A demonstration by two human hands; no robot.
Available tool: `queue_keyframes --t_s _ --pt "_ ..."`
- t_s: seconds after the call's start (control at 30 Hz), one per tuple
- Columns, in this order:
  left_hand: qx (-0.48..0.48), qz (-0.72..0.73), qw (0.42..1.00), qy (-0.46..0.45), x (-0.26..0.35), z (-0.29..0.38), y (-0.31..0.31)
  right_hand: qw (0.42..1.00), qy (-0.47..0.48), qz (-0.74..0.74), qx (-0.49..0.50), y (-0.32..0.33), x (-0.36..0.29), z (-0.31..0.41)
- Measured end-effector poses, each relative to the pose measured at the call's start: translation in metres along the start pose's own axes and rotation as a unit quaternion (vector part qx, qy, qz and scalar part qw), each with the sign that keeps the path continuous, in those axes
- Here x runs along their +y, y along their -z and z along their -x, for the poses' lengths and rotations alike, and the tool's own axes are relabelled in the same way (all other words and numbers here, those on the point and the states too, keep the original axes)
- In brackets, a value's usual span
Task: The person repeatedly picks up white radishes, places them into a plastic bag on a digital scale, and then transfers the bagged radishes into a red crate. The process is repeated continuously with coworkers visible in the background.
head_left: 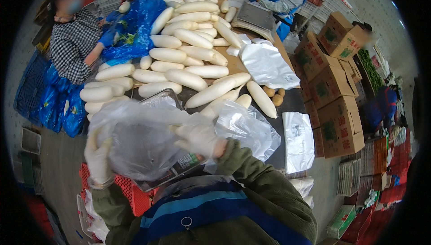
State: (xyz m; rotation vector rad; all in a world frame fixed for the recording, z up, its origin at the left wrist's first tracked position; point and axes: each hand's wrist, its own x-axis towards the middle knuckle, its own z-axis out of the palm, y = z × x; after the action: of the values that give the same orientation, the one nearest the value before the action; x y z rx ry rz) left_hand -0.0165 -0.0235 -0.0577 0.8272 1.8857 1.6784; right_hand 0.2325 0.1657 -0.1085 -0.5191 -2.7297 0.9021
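Note:
Between my two white-gloved hands a clear plastic bag [141, 144] is spread, its surface blurred. At its left side, my left hand [99, 159] grips the bag's edge with thumb and fingers. My right hand [198, 135] holds the bag's other side, its fingers partly blurred. Beneath the bag sits a digital scale [183, 166], its keypad showing and most of its platform hidden. Just beyond lie many white radishes [188, 78], heaped across the table. To the right of my right hand are loose clear bags [244, 128].
A flat stack of plastic bags [298, 142] lies at the table's right edge, near several potatoes [277, 100]. Another scale [254, 19] stands farther back. Cardboard boxes [340, 125] are piled at right. A person in a checked top [72, 43] works at left beside blue plastic [134, 29].

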Motion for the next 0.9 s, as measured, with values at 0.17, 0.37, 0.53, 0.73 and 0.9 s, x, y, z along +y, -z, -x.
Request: queue_keyframes --t_s 0.17,0.37,0.53,0.73,0.9 --pt "-0.023 0.065 0.994 0.084 -0.044 0.023 0.047 0.896 -0.107 -0.43 0.034 0.034 0.068 0.066" --pt "0.006 0.14 0.981 0.134 -0.045 0.047 0.029 0.862 -0.317 -0.266 0.294 0.059 0.161 0.07" --pt "0.11 0.232 0.96 0.114 -0.014 0.058 0.033 0.961 -0.176 0.211 -0.029 0.011 0.154 0.05" --pt "0.133 0.302 0.933 0.141 -0.078 0.036 0.042 0.964 -0.131 0.228 -0.038 -0.034 0.123 0.076" --pt "0.131 0.374 0.905 0.157 -0.072 0.03 0.053 0.988 -0.076 0.011 0.135 -0.006 0.124 0.081"
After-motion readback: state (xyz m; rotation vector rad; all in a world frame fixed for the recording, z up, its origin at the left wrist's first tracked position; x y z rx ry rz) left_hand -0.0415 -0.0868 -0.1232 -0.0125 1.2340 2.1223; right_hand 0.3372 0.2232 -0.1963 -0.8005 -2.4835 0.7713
